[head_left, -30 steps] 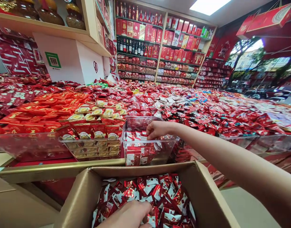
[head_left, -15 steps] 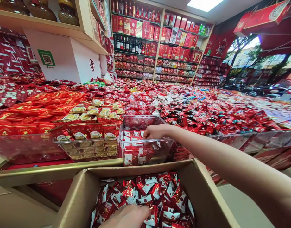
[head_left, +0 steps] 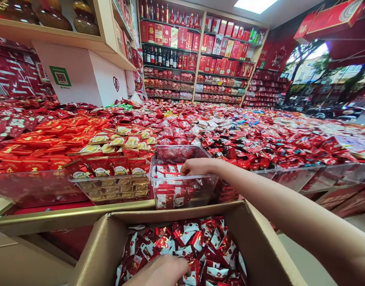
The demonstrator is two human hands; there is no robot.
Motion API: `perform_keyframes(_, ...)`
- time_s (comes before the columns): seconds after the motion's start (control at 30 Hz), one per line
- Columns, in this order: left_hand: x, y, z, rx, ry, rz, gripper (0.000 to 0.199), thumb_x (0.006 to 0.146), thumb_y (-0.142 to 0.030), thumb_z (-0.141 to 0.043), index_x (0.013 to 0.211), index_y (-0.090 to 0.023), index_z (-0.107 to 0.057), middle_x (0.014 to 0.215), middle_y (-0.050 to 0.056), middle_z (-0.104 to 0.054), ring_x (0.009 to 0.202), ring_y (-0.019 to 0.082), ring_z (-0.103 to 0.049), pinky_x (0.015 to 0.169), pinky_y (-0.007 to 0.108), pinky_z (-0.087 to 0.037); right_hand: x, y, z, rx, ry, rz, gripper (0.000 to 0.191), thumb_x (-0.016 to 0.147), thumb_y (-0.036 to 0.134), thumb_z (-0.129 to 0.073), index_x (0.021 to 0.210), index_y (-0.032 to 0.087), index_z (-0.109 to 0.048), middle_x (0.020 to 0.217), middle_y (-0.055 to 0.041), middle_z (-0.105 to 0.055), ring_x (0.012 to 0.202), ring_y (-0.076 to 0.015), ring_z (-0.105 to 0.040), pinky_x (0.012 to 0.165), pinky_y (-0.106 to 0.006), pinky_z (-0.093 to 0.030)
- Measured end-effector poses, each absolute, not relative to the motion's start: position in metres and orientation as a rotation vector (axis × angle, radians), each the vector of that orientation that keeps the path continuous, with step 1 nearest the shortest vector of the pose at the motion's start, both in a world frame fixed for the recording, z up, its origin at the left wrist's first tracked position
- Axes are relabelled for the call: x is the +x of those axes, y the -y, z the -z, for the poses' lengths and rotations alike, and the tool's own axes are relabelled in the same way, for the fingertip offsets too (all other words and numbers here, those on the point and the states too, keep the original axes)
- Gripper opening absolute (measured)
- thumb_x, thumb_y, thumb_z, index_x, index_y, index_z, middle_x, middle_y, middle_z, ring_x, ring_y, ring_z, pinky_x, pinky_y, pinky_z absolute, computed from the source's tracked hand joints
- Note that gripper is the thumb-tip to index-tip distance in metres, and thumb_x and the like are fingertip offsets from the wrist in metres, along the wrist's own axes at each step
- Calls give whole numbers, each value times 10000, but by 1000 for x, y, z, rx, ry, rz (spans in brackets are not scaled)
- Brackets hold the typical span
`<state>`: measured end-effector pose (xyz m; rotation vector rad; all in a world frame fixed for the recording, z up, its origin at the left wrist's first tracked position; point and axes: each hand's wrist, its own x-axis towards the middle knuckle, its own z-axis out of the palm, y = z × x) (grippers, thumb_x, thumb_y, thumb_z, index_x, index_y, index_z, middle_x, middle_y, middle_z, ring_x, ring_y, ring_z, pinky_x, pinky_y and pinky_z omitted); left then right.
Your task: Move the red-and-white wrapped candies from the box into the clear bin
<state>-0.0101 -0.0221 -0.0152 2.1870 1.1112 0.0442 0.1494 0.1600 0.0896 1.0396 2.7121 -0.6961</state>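
**Apparently mid-step: one hand in the bin, one in the carton**

The right hand (head_left: 192, 167) dips into the clear bin (head_left: 205, 194), where small red-and-white packets (head_left: 165, 198) sit in rows; its fingers curl downward, but whether its grip has closed on one I cannot tell. The left hand (head_left: 163, 271) lies over loose packets (head_left: 216, 272) in the cardboard carton (head_left: 256, 242), its grip likewise unclear.

The step in hand seems to be arranging packets inside the bin; the next move would call for lining one up squarely with its neighbours.

The right fingertips are hidden among the bin's contents, and the bin's base partly by the carton's far edge. The view's lower border cuts off the left wrist and the carton's near side.
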Motion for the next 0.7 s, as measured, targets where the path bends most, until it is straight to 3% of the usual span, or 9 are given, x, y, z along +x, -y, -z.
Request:
perform_keyframes(0.1, -12, 19, -34, 2232, -1025, -423, 225, 810, -277, -393, 887, -252, -603, 803, -3, -648, 729, 136, -563, 682, 202, -419, 149, -158, -91, 1058, -2680, 686, 180, 647, 208, -505, 749, 129, -629, 574, 25, -539, 517, -74, -410, 483, -175, -301)
perform_keyframes(0.2, -16, -7, -95, 2276, -1352, -1011, 215, 793, -326, -420, 922, -242, -570, 866, -15, -629, 789, 158, -544, 714, 227, -404, 147, -155, -95, 1084, -2661, 638, 195, 637, 196, -505, 769, 127, -630, 601, 19, -558, 522, -78, -412, 468, -178, -294)
perform_keyframes(0.23, -17, -23, -112, 2346, -1425, -995, 251, 789, -335, -417, 968, -225, -556, 929, -8, -617, 834, 174, -535, 750, 247, -386, 146, -155, -96, 1075, -2667, 612, 199, 634, 185, -499, 769, 124, -632, 610, 15, -563, 525, -79, -413, 465, -180, -293)
perform_keyframes(0.33, -14, -81, -142, 2475, -1546, -270, 326, 815, -297, -335, 1045, -178, -533, 1064, 20, -572, 938, 199, -502, 820, 281, -337, 144, -156, -98, 1039, -2675, 566, 223, 630, 167, -492, 790, 121, -640, 644, 8, -585, 533, -80, -420, 473, -181, -302)
perform_keyframes(0.43, -4, -133, -140, 2433, -1455, 119, 195, 718, -210, -515, 871, -163, -625, 860, 16, -646, 799, 187, -559, 718, 260, -389, 143, -158, -98, 1042, -2659, 573, 262, 646, 171, -490, 856, 139, -644, 692, 5, -609, 545, -77, -448, 491, -174, -318)
perform_keyframes(0.53, 9, -158, -125, 2363, -1323, 406, 115, 726, -198, -561, 810, -139, -612, 735, -3, -627, 679, 150, -570, 656, 290, -437, 144, -157, -100, 1058, -2646, 579, 290, 649, 197, -519, 907, 141, -640, 732, -10, -626, 556, -82, -471, 490, -174, -326)
perform_keyframes(0.7, 24, -160, -111, 2308, -1112, 624, 153, 796, -244, -504, 872, -129, -570, 866, 15, -602, 758, 157, -573, 691, 342, -464, 143, -154, -106, 1063, -2636, 586, 358, 599, 205, -596, 940, 102, -630, 816, -56, -637, 596, -97, -492, 491, -178, -337)
